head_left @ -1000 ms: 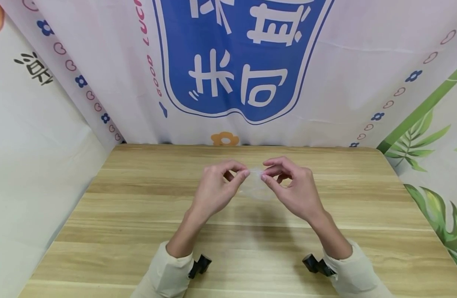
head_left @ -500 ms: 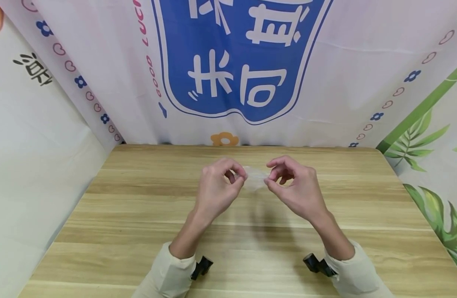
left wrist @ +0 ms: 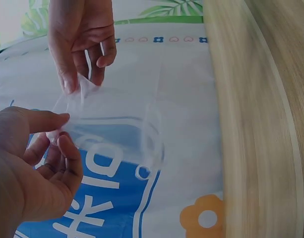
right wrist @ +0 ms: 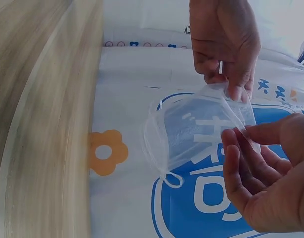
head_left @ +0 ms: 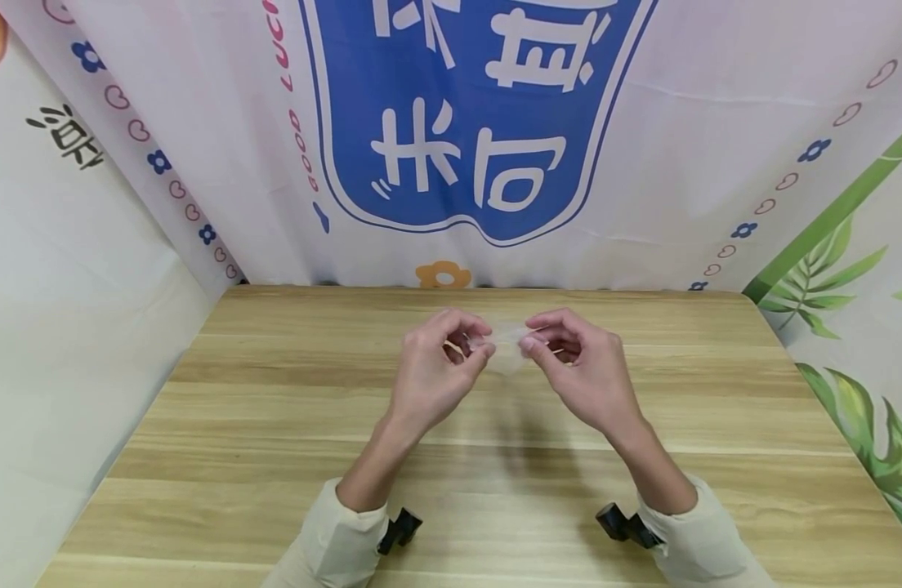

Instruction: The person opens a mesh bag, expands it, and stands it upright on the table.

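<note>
A small see-through white mesh bag (head_left: 506, 361) hangs between the hands above the table. In the right wrist view the bag (right wrist: 184, 136) narrows toward a gathered end with a thin cord loop (right wrist: 174, 179). My left hand (head_left: 439, 363) pinches one upper corner between thumb and fingertips. Opposite it, my right hand (head_left: 579, 367) pinches the other corner. The stretch of edge between them is pulled nearly straight in the left wrist view, where the bag (left wrist: 117, 134) is thin enough to show the printed cloth behind. Part of each gripped corner is hidden by fingers.
A wood-grain table (head_left: 274, 457) lies under both hands. Behind it hangs a printed cloth (head_left: 664, 180) with a large blue sign, and leaf-patterned cloth (head_left: 855, 343) borders the right side. A black wrist camera (head_left: 401, 529) sits on the left sleeve, another camera (head_left: 627, 523) on the right.
The hands drew slightly apart, then came a little closer again, the fingers shifting their hold along the bag's edge. The bag's lower part has swung up and away from the wearer.
</note>
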{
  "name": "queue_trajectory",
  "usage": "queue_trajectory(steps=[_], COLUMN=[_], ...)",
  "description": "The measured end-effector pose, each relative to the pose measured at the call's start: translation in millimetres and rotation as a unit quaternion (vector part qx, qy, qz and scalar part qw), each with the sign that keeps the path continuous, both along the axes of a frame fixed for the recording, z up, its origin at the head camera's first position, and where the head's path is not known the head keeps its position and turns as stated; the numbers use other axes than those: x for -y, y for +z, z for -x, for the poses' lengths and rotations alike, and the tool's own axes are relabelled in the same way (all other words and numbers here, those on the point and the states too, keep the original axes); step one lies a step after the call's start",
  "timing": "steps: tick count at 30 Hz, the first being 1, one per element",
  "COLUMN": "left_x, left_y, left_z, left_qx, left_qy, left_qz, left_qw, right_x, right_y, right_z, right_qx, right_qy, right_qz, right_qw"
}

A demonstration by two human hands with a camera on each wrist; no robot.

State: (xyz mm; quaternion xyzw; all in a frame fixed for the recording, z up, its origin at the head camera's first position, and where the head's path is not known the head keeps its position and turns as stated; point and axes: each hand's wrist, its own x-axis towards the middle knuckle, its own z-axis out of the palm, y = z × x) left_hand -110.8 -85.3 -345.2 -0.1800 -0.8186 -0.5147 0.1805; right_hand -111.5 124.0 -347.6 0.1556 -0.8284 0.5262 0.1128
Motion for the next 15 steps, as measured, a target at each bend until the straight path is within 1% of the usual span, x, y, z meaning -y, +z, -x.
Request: queue_trajectory(steps=[4, 7, 10, 15], left_x=[0.4, 0.7, 0.3, -1.2], left_y=[0.6, 1.1, 1.6, 0.4], left_z=[-0.7, -1.0, -0.8, -0.8], left_qx=[0.024, 0.032, 0.025, 0.002], left_qy=[-0.022, -0.032, -0.029, -0.016], left_qz=[-0.021, -0.032, -0.026, -0.008], left_qw=[0.9993, 0.9985, 0.9989, 0.9998], right_x=[0.5, 1.0, 1.6, 2.4], right_y=[1.0, 1.8, 2.7, 3.4], right_z=[-1.6, -2.6, -3.8, -4.9], right_qx=[-0.013, -0.020, -0.022, -0.034], right_qy=[-0.018, -0.027, -0.032, -0.036], right_qz=[0.025, 0.039, 0.051, 0.060], right_qw=[0.9994, 0.9987, 0.9979, 0.9969])
